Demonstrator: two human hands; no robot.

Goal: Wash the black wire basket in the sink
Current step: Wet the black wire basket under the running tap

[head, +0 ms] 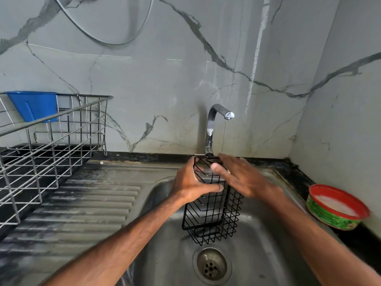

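Washing underway, judged unfinished. Centre frame, over stainless steel sink (259, 244): black rectangular wire basket (214, 215), left grip (191, 182) clamped round its upper part, right grip (241, 178) spread flat against its top beneath chrome tap (212, 124) trickle. No suds seen; scrubbing and rinsing probably remain.

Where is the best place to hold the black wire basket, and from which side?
I would grip the black wire basket near its top rim, coming from the left, as the left hand does. It is tall and upright, and its open mesh lets fingers hook around wires.
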